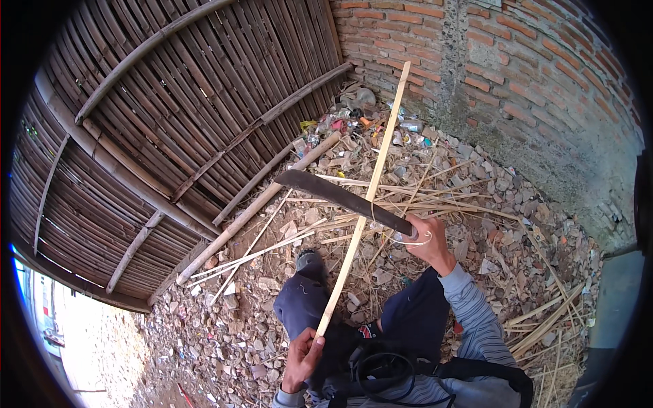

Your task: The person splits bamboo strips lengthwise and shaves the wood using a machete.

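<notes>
My left hand (303,358) grips the lower end of a long pale bamboo strip (367,197) that runs up and away toward the brick wall. My right hand (427,239) is closed on the handle of a dark curved machete (333,194). The blade lies across the strip near its middle, pointing left. A thin curl of shaving hangs by my right hand. My knees in dark trousers sit below the strip.
A woven bamboo fence panel (170,129) leans at the left. A brick wall (530,75) stands at the back right. Rubble, stones, litter and several split bamboo slivers (544,319) cover the ground. A thick bamboo pole (252,211) lies along the fence foot.
</notes>
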Tool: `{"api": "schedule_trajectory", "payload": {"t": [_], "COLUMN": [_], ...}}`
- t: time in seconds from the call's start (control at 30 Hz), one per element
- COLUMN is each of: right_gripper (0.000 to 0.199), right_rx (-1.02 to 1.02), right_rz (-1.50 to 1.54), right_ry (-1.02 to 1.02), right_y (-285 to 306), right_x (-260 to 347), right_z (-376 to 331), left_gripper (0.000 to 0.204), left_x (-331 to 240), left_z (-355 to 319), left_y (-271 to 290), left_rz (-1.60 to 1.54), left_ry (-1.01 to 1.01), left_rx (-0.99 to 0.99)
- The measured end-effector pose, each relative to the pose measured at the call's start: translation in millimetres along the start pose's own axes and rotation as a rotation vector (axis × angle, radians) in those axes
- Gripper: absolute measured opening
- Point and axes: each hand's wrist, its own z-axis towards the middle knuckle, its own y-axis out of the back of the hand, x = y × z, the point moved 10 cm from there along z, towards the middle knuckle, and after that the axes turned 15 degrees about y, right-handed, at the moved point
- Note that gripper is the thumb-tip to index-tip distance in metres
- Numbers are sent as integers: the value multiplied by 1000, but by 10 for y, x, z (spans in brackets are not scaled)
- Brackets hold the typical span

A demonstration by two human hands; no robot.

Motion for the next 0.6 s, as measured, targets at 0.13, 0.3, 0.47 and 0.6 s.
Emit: {"api": "schedule_trajectory", "payload": {"t": [0.13,0.3,0.47,0.6], "right_gripper": [25,22,21,26], "right_rx": [-1,-73,-65,5], "right_rz": [61,67,96,79], "right_ry": [-61,-30,-59,139], "right_y": [26,152,164,90], "right_x": [11,109,138,475], "right_z": [-54,-9,-44,-89], "left_gripper": [24,24,25,25], "left_x": [-7,-27,-128,-211], "left_z": [-4,21,8,97], "left_y": [-22,12,-7,-74], "left_rz": [16,66,62,79], "left_ry": [-8,-41,-45,-75], "left_rx": [39,44,45,50]}}
